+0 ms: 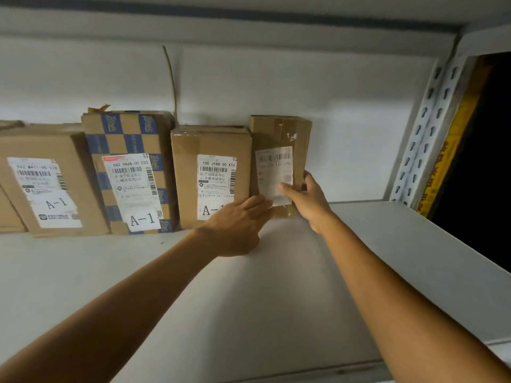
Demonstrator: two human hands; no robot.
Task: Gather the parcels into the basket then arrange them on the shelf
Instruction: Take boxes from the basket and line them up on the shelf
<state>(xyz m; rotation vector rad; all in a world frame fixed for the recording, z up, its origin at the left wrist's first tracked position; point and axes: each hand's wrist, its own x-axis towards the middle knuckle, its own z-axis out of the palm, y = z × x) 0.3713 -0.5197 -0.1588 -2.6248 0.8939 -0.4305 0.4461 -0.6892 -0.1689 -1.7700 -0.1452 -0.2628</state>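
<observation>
**Item:** narrow parcel (279, 134), stood on end at the right end of the row on the shelf (276, 299), touching the plain carton (210, 145) on its left.

**Hold:** your right grip (307, 200) pinches its right edge, with the thumb across the front and the fingers round the side. Your left grip (237, 225) lies spread, fingers straight, against the lower fronts where the two boxes meet.

**Risks:**
- The parcel is tall and thin, and nothing stands to its right. Release it before it leans on its neighbour and it will likely topple outward.
- Its label (272, 164) appears loose at the lower edge under your thumb, so dragging could tear it.
- A hard push could shunt the plain carton into the checked carton (124, 136).

**Materials:**
- Parcels: brown corrugated card, square-edged, with glossy taped seams. The narrow parcel is creased.
- Checked carton: printed blue and tan.
- Labels: white paper, several marked A-1.
- Shelf: smooth, pale painted metal, probably slippery.
- Slotted upright (425, 128): at the right.
</observation>
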